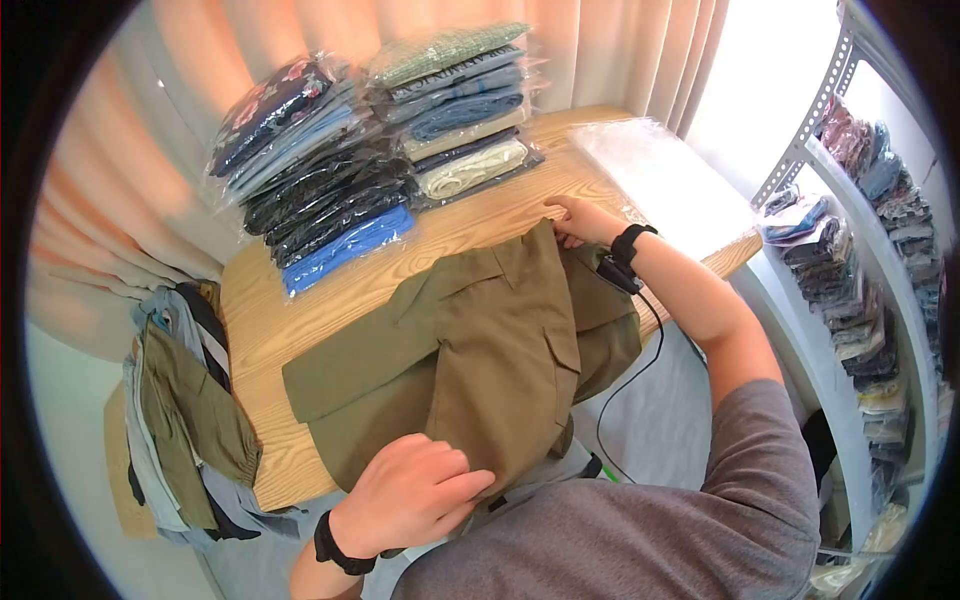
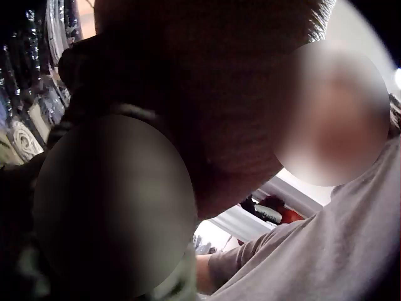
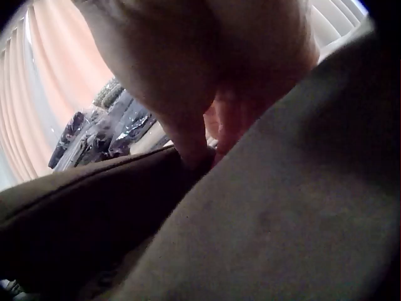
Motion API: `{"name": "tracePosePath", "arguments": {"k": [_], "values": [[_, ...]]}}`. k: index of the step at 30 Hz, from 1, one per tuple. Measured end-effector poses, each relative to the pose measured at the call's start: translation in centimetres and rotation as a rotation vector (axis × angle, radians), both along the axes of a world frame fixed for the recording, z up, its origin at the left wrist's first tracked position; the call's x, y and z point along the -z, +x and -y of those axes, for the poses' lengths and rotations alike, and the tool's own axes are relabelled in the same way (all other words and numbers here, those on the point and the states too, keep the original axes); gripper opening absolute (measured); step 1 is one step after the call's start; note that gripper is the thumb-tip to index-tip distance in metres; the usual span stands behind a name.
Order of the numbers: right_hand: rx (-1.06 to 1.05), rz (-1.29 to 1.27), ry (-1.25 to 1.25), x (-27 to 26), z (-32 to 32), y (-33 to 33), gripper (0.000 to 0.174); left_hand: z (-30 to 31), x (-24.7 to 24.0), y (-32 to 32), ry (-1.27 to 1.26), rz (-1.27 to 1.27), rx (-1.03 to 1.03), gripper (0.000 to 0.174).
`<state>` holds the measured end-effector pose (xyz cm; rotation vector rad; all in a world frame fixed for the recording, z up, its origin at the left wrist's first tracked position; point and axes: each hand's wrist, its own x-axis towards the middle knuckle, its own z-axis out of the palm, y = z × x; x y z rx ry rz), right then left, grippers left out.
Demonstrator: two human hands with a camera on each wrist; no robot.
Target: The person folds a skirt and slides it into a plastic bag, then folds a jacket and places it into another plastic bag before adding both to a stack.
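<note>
Olive cargo garment [image 1: 480, 340]: folded lengthwise and lying across the wooden table [image 1: 260, 320] from the near edge toward the far-right corner. Flap pockets show on top, and part of it hangs over the near edge.

L hand [image 1: 405, 495]: at the near edge, knuckles up, fingers curled tight into the garment's near end and gripping cloth. L wrist view is too dark to add detail.

R hand [image 1: 585, 220]: at the garment's far end, thumb & fingers [image 3: 194, 135] closed in a pinch on the top layer's corner. Black wrist band w/ cable [image 1: 640, 350] trailing off the table edge.

Far-left corner: two stacks of bagged folded clothes [image 1: 370, 130] in blues, blacks and creams. Any print on the bags is too small to read.

Far-right edge: pile of clear plastic bags [image 1: 670, 180], just beside the R hand.

Off the table's left end: heap of loose clothes [image 1: 180, 420].

R side: metal shelf rack [image 1: 870, 220] w/ more bagged items.

Curtain [image 1: 200, 60] behind the table.
</note>
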<state>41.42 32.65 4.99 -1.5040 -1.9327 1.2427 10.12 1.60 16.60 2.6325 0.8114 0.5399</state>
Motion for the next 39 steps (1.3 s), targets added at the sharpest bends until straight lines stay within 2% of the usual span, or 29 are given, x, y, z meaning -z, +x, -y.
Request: {"name": "tracePosePath", "arguments": {"k": [2, 4, 7, 11, 16, 20, 22, 25, 27, 28, 29, 31, 33, 35, 36, 38, 39], "values": [[0.075, 0.043, 0.018, 0.6, -0.5, -0.2, 0.034, 0.2, 0.6, -0.7, -0.022, 0.006, -0.011, 0.027], [-0.005, 0.261, 0.132, 1.0, -1.2, -0.4, 0.021, 0.5, 1.4, -1.0, -0.042, 0.009, -0.023, 0.029], [0.094, 0.153, 0.01, 1.6, -2.1, -0.4, 0.014, 0.8, 2.6, -1.3, -0.065, 0.033, 0.01, 0.029], [0.181, 0.096, -0.066, 2.0, -2.4, 0.3, 0.024, 0.6, 3.7, -1.6, -0.057, 0.026, -0.025, 0.029], [-0.001, 0.007, -0.039, -0.8, 0.0, 1.1, 0.041, 0.4, 4.4, -2.7, -0.097, 0.096, -0.138, 0.029], [-0.148, 0.059, 0.03, -0.2, -0.5, 1.4, 0.037, 0.2, 4.0, -2.2, -0.17, 0.209, -0.162, 0.031], [-0.194, 0.129, 0.121, 0.6, -1.3, 1.4, 0.028, 0.2, 3.9, -2.1, -0.184, 0.239, -0.154, 0.032], [-0.118, 0.006, 0.026, 1.1, -2.0, 1.6, 0.021, 0.2, 4.0, -2.5, -0.185, 0.254, -0.152, 0.031], [-0.1, 0.037, 0.05, 1.3, -2.1, 1.6, 0.02, 0.5, 4.4, -3.3, -0.095, 0.271, -0.214, 0.031], [-0.083, 0.069, 0.078, 1.2, -2.0, 1.6, 0.018, 0.6, 4.3, -3.2, 0.034, 0.196, -0.314, 0.03], [-0.085, 0.068, 0.064, 1.3, -2.0, 1.7, 0.018, 0.9, 4.6, -3.1, 0.02, 0.193, -0.317, 0.03], [-0.108, 0.018, 0.099, 1.8, -2.3, 1.8, 0.019, 1.6, 6.1, -3.0, 0.385, -0.016, -0.58, 0.029], [-0.115, 0.019, 0.047, 1.8, -2.5, 1.8, 0.02, 3.3, 8.2, -3.3, 0.252, -0.051, -0.42, 0.021], [-0.115, 0.045, 0.04, 1.6, -2.4, 1.8, 0.019, 3.8, 10.6, -3.0, 0.134, -0.126, -0.43, 0.031], [-0.129, 0.045, 0.021, 1.5, -2.3, 1.8, 0.019, 4.0, 11.3, -2.6, 0.113, -0.13, -0.442, 0.031], [-0.124, 0.024, 0.045, 1.3, -2.2, 1.7, 0.02, 3.8, 12.1, -2.0, 0.108, -0.221, -0.616, 0.049], [-0.114, -0.006, 0.005, 1.3, -2.1, 1.8, 0.02, 4.0, 12.9, -2.2, 0.094, -0.232, -0.629, 0.049]]}}
